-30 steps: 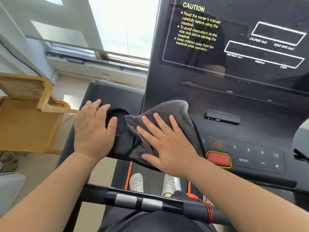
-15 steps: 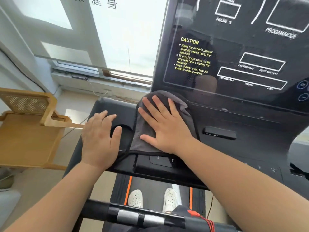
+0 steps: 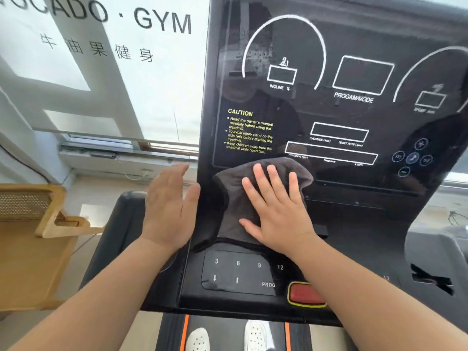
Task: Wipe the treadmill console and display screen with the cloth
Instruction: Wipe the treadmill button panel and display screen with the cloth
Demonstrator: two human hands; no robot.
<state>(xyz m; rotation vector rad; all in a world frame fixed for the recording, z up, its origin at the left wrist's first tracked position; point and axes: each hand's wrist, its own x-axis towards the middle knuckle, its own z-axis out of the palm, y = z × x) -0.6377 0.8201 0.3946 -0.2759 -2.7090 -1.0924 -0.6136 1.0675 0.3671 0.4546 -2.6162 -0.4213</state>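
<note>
A dark grey cloth [image 3: 236, 196] lies flat against the lower left of the black treadmill console [image 3: 354, 236], its top edge reaching the bottom of the glossy display screen [image 3: 329, 79]. My right hand [image 3: 277, 211] presses on the cloth with straight, spread fingers. My left hand [image 3: 169, 209] is raised beside the console's left edge, fingers straight, its thumb at the edge. Below the cloth sit the keypad [image 3: 240, 272] and a red stop button [image 3: 305, 295].
A wooden chair [image 3: 33, 236] stands at the left. A frosted window with gym lettering [image 3: 106, 62] is behind. Part of a neighbouring grey machine [image 3: 435, 254] shows at right. White shoes [image 3: 198, 339] stand on the belt below.
My right hand slid the cloth up the console to the bottom of the screen. My left hand lifted off the cup holder area to the console's left edge. The view tilted upward.
</note>
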